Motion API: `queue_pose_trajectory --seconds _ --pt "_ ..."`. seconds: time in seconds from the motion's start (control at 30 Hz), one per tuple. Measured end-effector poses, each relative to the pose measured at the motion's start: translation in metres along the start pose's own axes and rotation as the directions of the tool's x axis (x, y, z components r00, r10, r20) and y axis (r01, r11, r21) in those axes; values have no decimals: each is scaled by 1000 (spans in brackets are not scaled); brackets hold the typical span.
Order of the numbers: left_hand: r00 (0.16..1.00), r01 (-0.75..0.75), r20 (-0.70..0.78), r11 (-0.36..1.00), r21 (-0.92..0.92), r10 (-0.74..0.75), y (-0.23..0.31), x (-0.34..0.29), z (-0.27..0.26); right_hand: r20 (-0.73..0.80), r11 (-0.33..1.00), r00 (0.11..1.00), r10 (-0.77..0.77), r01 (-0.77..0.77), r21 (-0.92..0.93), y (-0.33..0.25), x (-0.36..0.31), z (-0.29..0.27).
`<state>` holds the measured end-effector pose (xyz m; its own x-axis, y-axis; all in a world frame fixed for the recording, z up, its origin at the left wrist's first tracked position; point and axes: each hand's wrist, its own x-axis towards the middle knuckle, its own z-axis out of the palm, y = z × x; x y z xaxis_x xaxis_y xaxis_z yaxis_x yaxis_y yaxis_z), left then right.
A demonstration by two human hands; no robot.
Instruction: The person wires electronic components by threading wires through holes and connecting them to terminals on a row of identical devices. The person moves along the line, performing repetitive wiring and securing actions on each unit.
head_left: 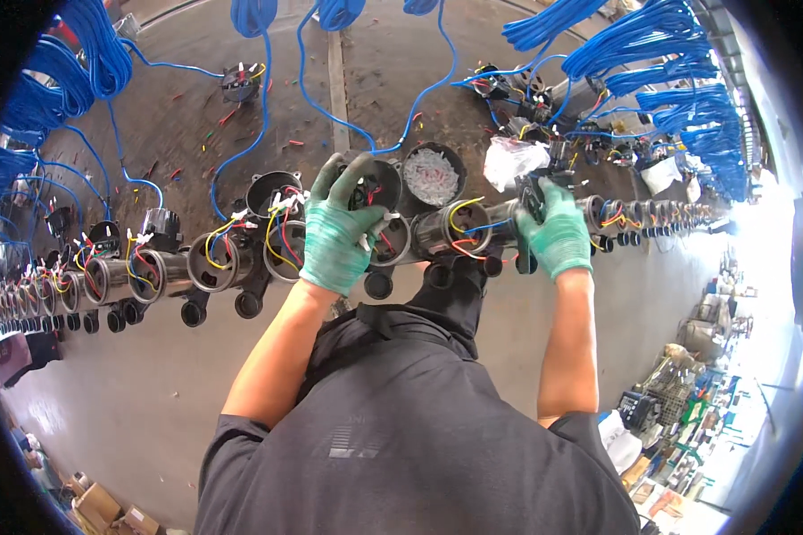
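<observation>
Two green-gloved hands work at mid-frame. The left hand (337, 230) grips a wired black housing (376, 189); the right hand (558, 234) is closed around a black tool (533, 198). One round black tub (434, 175) of white connectors sits between them. The row of housings (152, 267) across the table (152, 392) is too long to count.

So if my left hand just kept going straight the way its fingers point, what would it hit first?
Most likely the black round housing that the left hand already curls over, with red wires inside. Beyond it lies the blue cable on the bench; depth is hard to judge.
</observation>
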<state>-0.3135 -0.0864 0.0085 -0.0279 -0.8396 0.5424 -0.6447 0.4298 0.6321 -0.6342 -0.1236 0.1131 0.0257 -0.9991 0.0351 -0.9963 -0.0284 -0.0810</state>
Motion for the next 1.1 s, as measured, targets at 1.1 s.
queue_pose_trajectory --seconds 1.1 --pt "999 -33 4 999 20 33 -2 2 -9 149 857 911 -384 291 426 -114 -56 36"
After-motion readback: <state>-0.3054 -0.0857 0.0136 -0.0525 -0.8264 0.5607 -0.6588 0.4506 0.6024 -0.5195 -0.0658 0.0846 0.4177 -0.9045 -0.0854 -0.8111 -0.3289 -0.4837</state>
